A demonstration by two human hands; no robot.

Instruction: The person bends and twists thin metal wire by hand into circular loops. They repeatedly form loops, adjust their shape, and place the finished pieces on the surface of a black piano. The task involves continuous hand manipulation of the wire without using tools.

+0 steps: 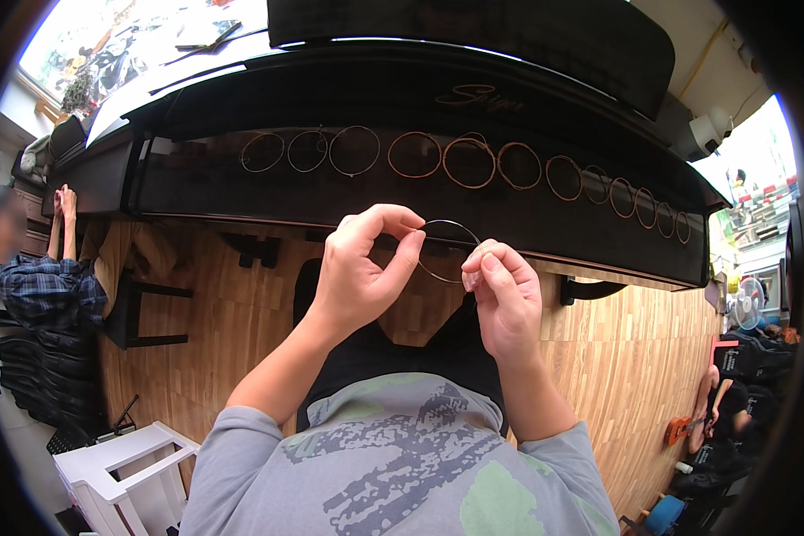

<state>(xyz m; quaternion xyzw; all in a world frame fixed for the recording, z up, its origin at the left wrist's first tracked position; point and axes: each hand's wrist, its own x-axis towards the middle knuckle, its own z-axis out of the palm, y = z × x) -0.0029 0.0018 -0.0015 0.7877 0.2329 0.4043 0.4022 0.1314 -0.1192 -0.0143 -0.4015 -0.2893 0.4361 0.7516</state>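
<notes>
A thin silvery coiled string (pixel 450 223) hangs upright between my hands, in front of the black piano (pixel 420 107). My left hand (pixel 362 272) pinches its left side between thumb and forefinger. My right hand (pixel 502 290) grips the right side, thumb and fingers closed on it near a small pinkish bit I cannot make out. Along the piano's glossy front lies a row of several separate coiled strings: silvery ones (pixel 355 127) toward the left and coppery ones (pixel 469 186) toward the middle and right.
A person in a plaid shirt (pixel 45 295) sits at the far left, hands on the piano's end. A black stool (pixel 156 341) and white stand (pixel 107 473) are on the left. At right are a fan (pixel 746 299) and a person (pixel 732 402) with an orange guitar (pixel 679 431).
</notes>
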